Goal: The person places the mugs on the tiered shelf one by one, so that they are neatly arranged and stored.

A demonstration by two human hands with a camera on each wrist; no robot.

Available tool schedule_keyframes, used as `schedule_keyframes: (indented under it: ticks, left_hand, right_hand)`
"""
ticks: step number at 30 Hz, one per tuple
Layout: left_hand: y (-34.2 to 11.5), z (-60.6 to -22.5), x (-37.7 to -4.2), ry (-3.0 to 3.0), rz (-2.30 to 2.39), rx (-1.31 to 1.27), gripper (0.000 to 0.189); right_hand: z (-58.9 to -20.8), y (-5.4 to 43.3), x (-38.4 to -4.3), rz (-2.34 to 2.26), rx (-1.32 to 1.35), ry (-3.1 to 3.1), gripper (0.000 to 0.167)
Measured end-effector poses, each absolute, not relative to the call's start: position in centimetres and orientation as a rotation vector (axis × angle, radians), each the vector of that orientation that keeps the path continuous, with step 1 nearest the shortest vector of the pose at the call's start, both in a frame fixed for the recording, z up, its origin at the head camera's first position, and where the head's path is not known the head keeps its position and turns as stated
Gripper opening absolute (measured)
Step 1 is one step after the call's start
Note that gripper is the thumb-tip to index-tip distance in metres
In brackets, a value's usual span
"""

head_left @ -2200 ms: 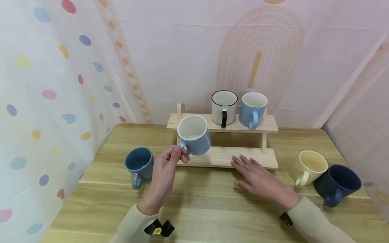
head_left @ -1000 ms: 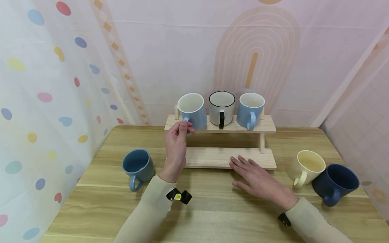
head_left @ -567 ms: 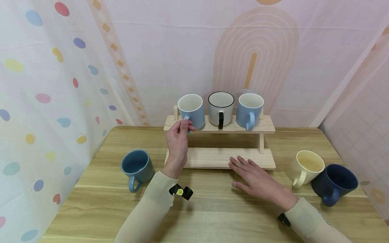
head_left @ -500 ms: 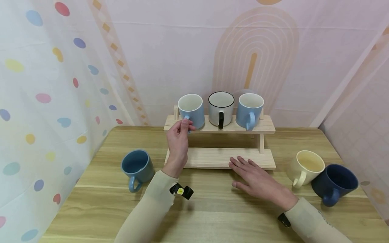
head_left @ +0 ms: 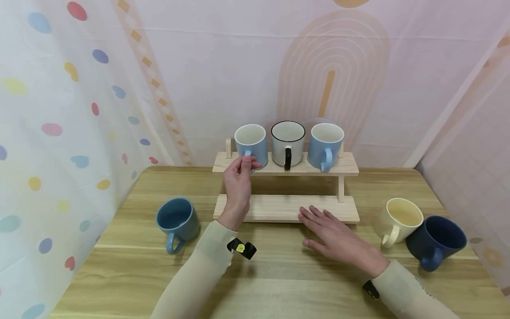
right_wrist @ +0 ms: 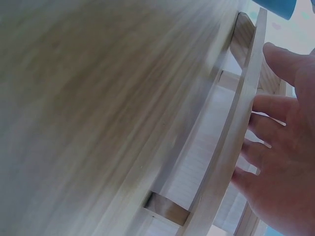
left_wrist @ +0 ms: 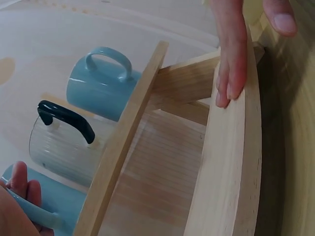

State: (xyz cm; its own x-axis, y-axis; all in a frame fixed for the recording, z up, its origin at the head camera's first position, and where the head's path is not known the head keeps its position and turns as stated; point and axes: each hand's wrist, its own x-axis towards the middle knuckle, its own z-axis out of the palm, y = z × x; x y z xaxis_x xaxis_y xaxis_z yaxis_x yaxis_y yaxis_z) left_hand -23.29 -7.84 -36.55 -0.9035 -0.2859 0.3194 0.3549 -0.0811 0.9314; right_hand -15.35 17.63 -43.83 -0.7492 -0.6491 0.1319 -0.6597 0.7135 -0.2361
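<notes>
My left hand point(head_left: 237, 184) pinches the handle of a light blue mug point(head_left: 256, 148), white inside, at the left end of the upper shelf of a wooden two-tier rack point(head_left: 271, 208). Beside it on that shelf stand a white mug point(head_left: 284, 153) with black rim and handle, then another light blue mug point(head_left: 324, 153). In the left wrist view, fingertips show behind the held mug's handle point(left_wrist: 34, 211). My right hand point(head_left: 334, 237) lies with straight, slightly spread fingers at the lower shelf's front edge. The right wrist view shows its fingertips touching the shelf board point(right_wrist: 231, 142).
A teal mug point(head_left: 179, 221) stands on the wooden table point(head_left: 279, 288) left of the rack. To the right, a cream mug point(head_left: 400, 221) and a navy mug point(head_left: 438, 241) stand close together. A patterned curtain point(head_left: 223, 75) hangs behind and at the sides.
My left hand has raised the light blue mug from in front of the rack, set it upright on the upper shelf and nudged it slightly right. My right hand has stayed put.
</notes>
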Motion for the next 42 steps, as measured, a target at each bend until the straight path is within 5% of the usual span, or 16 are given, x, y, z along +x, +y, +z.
schedule_keyframes:
  ticks: [23, 42]
  left_hand:
    - [-10.8, -35.8, -23.8, -2.068, -2.086, -0.175, 0.036]
    - [-12.1, -37.0, -20.6, -2.105, -2.037, -0.242, 0.041]
  right_hand:
    - [-43.6, 17.0, -15.5, 0.380, 1.121, -2.837, 0.066]
    - [-43.9, 17.6, -15.3, 0.420, 1.097, -2.845, 0.066]
